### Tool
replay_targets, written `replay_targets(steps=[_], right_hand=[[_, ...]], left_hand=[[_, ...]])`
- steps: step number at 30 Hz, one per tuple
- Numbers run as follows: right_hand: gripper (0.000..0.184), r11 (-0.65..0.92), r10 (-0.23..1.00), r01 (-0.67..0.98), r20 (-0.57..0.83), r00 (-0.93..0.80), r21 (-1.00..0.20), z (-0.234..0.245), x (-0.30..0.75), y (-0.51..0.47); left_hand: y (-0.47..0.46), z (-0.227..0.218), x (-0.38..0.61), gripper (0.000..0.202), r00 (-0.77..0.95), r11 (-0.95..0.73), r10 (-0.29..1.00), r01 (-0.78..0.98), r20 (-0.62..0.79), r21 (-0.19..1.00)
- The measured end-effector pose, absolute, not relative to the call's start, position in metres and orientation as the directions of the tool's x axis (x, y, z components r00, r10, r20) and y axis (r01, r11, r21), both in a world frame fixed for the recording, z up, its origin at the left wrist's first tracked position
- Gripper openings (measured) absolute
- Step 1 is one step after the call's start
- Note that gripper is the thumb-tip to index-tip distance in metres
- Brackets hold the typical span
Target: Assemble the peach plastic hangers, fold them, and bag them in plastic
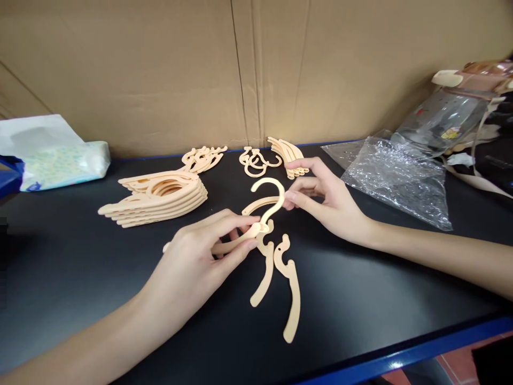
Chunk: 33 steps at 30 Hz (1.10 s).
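Note:
My left hand (200,251) is closed around a beige plastic hanger arm (230,247), held above the dark table. At the end of that arm stands a curved hanger hook (281,193); whether the two are joined I cannot tell. The fingertips of my right hand (324,200) pinch the hook on its right side. Below the hands lie two loose notched hanger pieces, a left one (262,280) and a right one (295,299). A curved strip (256,205) rests behind the hook, partly hidden.
Stacked hangers (168,200) sit at the left. Farther back are notched pieces (204,159), loose hooks (255,163) and curved strips (286,152). A tissue pack (64,163) is far left; clear plastic bags (396,179) and a bottle (444,120) are right. Cardboard (160,69) stands behind.

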State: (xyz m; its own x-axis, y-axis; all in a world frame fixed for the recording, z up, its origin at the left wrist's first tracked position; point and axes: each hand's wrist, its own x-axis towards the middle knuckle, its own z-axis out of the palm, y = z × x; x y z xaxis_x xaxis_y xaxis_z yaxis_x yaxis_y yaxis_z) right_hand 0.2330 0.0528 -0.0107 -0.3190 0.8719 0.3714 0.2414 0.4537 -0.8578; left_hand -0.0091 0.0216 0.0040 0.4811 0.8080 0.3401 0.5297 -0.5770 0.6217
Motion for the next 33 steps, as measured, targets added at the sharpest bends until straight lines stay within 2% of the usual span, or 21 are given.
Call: replay_targets(steps=[3,6,10,14,18,22,27,33], right_hand=[[0.015,0.561,0.828,0.462,0.465,-0.313,-0.687,-0.011,0.237,0.057],[0.018,0.616,0.784,0.580,0.485,-0.387,-0.534,-0.011,0.238,0.061],[0.031,0.653,0.754,0.637,0.437,-0.491,-0.410,-0.013,0.237,0.062],[0.033,0.658,0.746,0.687,0.393,-0.538,-0.309,-0.017,0.237,0.065],[0.027,0.634,0.769,0.707,0.355,-0.532,-0.312,-0.020,0.238,0.067],[0.016,0.613,0.784,0.719,0.364,-0.502,-0.329,-0.019,0.237,0.066],[0.020,0.620,0.778,0.713,0.370,-0.507,-0.328,-0.016,0.236,0.064],[0.025,0.586,0.809,0.723,0.319,-0.494,-0.366,-0.014,0.235,0.060]], left_hand=[[0.024,0.009,-0.012,0.023,0.435,-0.393,0.883,0.479,0.177,0.785],[0.028,0.011,-0.013,0.030,0.463,-0.154,0.885,0.384,-0.045,0.911],[0.031,0.013,-0.010,0.029,0.494,0.104,0.841,0.253,-0.221,0.962],[0.036,0.014,-0.009,0.028,0.511,0.214,0.810,0.201,-0.289,0.956],[0.038,0.015,-0.008,0.018,0.458,0.239,0.835,0.193,-0.303,0.952],[0.036,0.015,-0.007,0.023,0.431,0.253,0.848,0.180,-0.307,0.951],[0.037,0.014,-0.007,0.016,0.346,0.280,0.888,0.117,-0.303,0.953],[0.037,0.014,-0.008,0.018,0.296,0.243,0.911,0.173,-0.285,0.955]])
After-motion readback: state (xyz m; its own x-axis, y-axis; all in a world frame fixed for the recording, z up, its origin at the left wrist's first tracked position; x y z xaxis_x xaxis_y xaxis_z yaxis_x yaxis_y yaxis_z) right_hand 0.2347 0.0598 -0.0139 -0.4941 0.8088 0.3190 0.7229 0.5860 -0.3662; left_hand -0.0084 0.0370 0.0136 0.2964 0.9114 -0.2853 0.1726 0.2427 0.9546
